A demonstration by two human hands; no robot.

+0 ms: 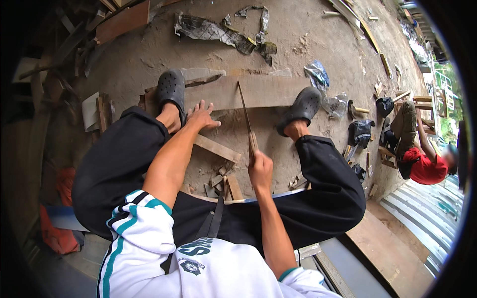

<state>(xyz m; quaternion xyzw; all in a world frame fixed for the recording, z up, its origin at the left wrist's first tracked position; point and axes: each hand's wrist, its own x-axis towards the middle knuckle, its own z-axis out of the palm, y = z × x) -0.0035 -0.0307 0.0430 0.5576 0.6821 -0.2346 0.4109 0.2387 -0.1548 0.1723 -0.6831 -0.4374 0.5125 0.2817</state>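
My right hand is wrapped round the wooden handle of a handsaw. Its narrow blade points away from me and lies across a wide wooden plank, the tip near the plank's far edge. My left hand has its fingers spread at the plank's near edge, beside my left shoe; whether it presses on the wood I cannot tell. A dark clog on my left foot and another clog on my right foot rest at the two ends of the plank.
A wooden strip and several small offcuts lie between my legs. Crumpled sheeting is on the dirt floor ahead. Plastic bags lie to the right, where a person in a red top sits. Scrap boards lean at far left.
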